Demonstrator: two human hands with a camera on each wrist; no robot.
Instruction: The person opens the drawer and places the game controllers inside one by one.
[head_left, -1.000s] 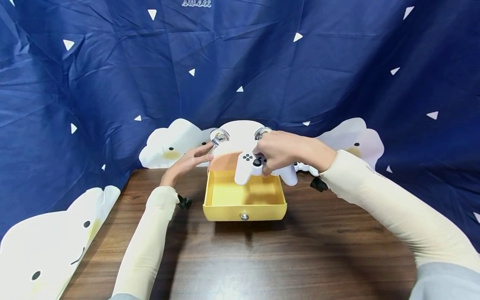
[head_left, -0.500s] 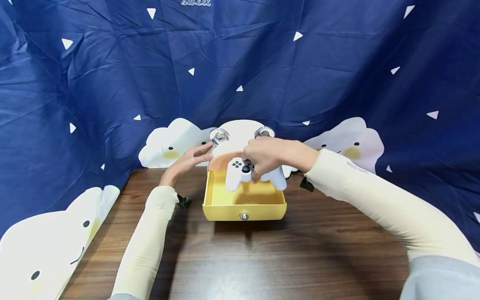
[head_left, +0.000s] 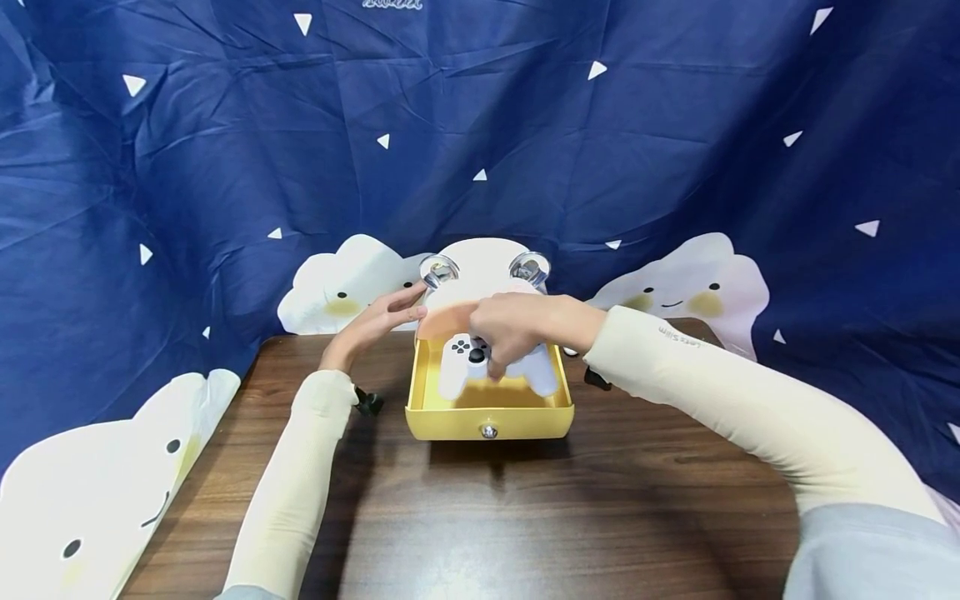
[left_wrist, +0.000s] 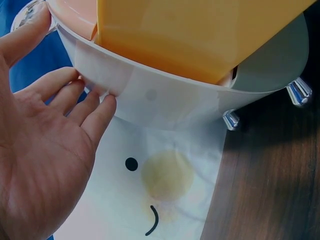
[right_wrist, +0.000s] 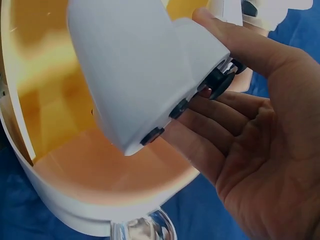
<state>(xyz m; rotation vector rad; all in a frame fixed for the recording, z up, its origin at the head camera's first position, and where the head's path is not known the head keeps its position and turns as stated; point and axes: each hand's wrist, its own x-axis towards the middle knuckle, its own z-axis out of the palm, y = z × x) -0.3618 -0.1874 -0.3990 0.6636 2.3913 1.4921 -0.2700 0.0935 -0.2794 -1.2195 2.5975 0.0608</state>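
My right hand (head_left: 517, 325) grips a white game controller (head_left: 455, 371) with black buttons and sticks, over the yellow drawer (head_left: 446, 427). In the right wrist view the thumb is on one side of the controller (right_wrist: 130, 65) and the fingers on the other; whether it touches the drawer floor cannot be told. The drawer, with a silver knob, is pulled out from a rounded white box (head_left: 480, 260) with silver ears and feet. My left hand (left_wrist: 55, 135) rests its fingertips on the box's white side wall (left_wrist: 150, 85), with the thumb near the rim.
The box stands towards the back of a dark wooden table (head_left: 495, 517). Behind hangs a blue curtain (head_left: 480, 108) with white triangles and cloud faces. A white object (right_wrist: 275, 15) with a dark part, partly hidden, lies beyond the right hand.
My right hand has moved left and down with the controller, from above the drawer's right part to over its middle. The left hand, box and drawer have stayed put.
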